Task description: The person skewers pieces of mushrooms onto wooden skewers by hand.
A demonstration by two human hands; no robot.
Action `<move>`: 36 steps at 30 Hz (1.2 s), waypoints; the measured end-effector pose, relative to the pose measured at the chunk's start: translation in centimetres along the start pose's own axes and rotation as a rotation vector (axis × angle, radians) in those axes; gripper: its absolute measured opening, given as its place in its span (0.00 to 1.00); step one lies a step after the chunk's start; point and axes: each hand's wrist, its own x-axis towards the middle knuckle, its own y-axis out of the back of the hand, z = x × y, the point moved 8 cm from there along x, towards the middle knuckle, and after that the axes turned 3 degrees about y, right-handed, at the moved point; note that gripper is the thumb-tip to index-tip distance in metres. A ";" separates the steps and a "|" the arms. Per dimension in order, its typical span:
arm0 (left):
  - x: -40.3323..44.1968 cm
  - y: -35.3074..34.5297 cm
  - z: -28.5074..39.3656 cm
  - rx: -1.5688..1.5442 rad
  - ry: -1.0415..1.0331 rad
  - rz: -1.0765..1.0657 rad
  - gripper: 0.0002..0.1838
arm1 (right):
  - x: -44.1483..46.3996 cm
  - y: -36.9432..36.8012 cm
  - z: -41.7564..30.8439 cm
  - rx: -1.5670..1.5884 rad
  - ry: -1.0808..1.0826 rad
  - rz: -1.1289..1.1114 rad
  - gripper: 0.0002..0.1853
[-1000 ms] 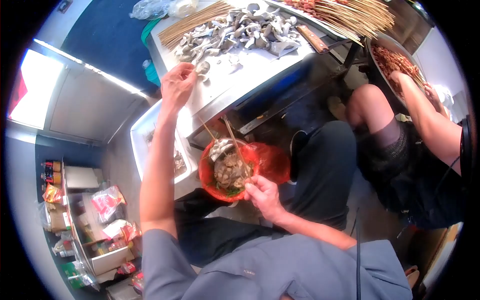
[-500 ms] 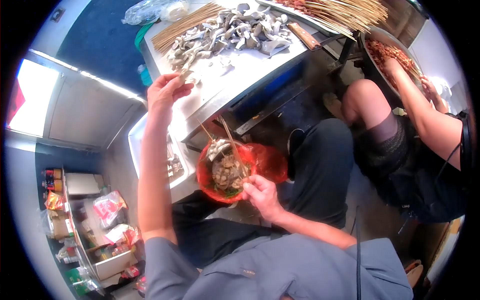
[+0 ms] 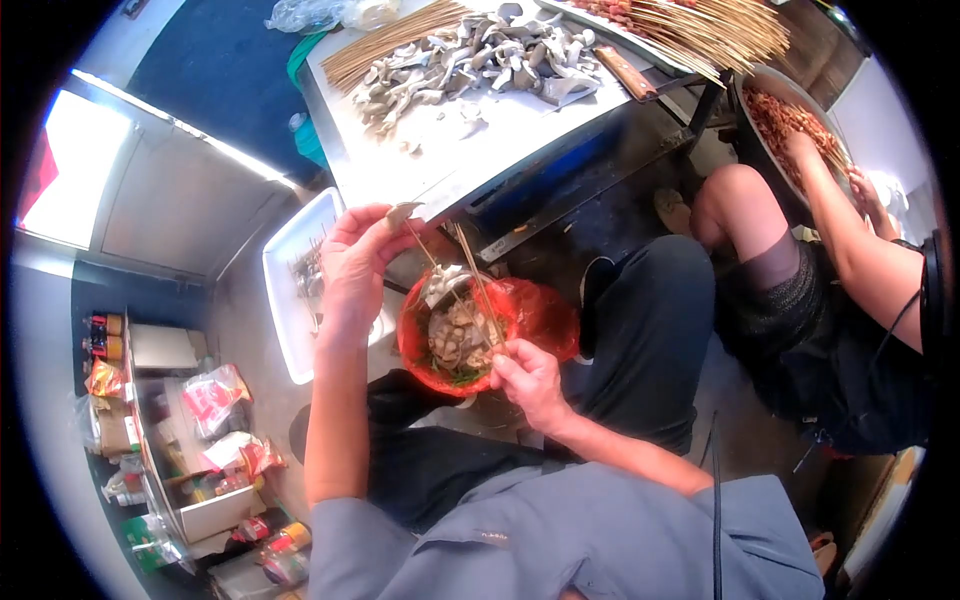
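Observation:
My left hand point(image 3: 358, 262) pinches a grey oyster mushroom piece point(image 3: 402, 213) between thumb and fingertips, just in front of the table's near edge. Lower down, my right hand point(image 3: 530, 383) is closed on a thin bamboo skewer point(image 3: 484, 290) that slants up and away over a red bag-lined bucket point(image 3: 412, 352). Inside the bucket lie pale mushroom pieces point(image 3: 460, 335) and some green bits; whitish pieces point(image 3: 445, 284) sit near its far rim by another stick. Whether my right hand holds one stick or two is unclear. A heap of grey mushrooms point(image 3: 480, 62) covers the table's middle.
The white table point(image 3: 450, 165) carries a bundle of bamboo sticks point(image 3: 395, 42), a wooden-handled knife point(image 3: 625, 73) and a tray of skewers point(image 3: 700, 35). A white bin point(image 3: 285, 330) stands left of the bucket. At right, another person's hands work in a metal basin point(image 3: 745, 95) of meat.
My left hand has drawn back from the mushroom heap toward the bucket, carrying a mushroom piece. My right hand stays by the bucket's rim, still gripping the skewer.

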 end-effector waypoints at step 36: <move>-2.6 -2.5 -0.6 0.562 0.047 -0.352 0.10 | 0.3 0.2 0.1 0.035 -0.012 0.046 0.06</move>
